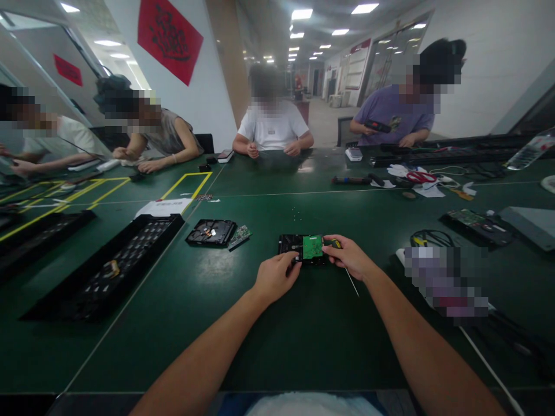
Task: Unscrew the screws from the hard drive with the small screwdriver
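A black hard drive (289, 245) lies on the green table (312, 323) in front of me, with a green circuit board (313, 247) on top. My left hand (276, 277) grips the drive's near left edge, fingers curled on it. My right hand (349, 256) is closed around a small screwdriver with a yellow-and-black handle (335, 244), its tip at the board's right side. A thin metal rod (352, 283) lies on the table just below my right wrist.
A second opened drive (211, 232) with a loose green board (240, 235) lies to the left, beside a long black tray (108, 268). More drive parts (472, 222), cables (429, 238) and tools (420, 177) sit at the right. Several people sit around the far side.
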Available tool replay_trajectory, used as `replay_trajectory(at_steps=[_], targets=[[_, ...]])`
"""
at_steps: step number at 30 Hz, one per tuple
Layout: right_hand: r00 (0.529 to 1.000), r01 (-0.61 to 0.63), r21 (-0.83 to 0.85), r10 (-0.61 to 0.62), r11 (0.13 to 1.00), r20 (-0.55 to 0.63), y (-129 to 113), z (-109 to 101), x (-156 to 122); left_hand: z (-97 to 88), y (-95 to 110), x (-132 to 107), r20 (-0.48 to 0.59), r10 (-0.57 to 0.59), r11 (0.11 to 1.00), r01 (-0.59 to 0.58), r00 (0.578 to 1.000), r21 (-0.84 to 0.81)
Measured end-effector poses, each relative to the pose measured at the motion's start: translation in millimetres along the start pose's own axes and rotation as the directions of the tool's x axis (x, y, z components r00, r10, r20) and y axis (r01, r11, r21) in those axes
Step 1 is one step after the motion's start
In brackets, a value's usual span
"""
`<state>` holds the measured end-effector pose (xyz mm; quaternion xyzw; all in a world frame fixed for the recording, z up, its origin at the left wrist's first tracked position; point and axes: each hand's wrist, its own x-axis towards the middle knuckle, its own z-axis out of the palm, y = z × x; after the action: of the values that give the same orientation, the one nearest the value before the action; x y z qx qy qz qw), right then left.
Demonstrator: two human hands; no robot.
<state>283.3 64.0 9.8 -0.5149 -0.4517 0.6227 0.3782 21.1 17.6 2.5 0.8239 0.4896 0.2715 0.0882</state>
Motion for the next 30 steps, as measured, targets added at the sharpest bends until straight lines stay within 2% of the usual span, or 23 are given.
replay_trajectory(at_steps=[4, 6, 15, 23, 30], targets=[[0.998, 0.022, -0.093, -0.027, 0.995, -0.050, 4, 0, 2, 0.1, 5, -1, 0.187, 0.036, 0.999, -0.043, 0.982, 0.032], [0.997, 0.029, -0.132, -0.039, 0.991, -0.071, 5, 0, 2, -0.9, 6, -1, 0.230, 0.043, 0.997, -0.057, 0.972, 0.053], [0.996, 0.008, -0.174, -0.024, 0.985, -0.091, 7, -1, 5, -1.2, 6, -1, 0.248, 0.044, 0.995, -0.065, 0.968, 0.079], [0.995, 0.046, -0.183, -0.061, 0.982, -0.077, 8, 1, 5, -0.9, 4, -1, 0.275, 0.036, 0.994, -0.062, 0.961, 0.087], [0.997, 0.051, -0.184, -0.062, 0.982, -0.055, 7, 0, 4, -3.0, 13, 2, 0.304, -0.025, 0.980, -0.038, 0.952, 0.198]])
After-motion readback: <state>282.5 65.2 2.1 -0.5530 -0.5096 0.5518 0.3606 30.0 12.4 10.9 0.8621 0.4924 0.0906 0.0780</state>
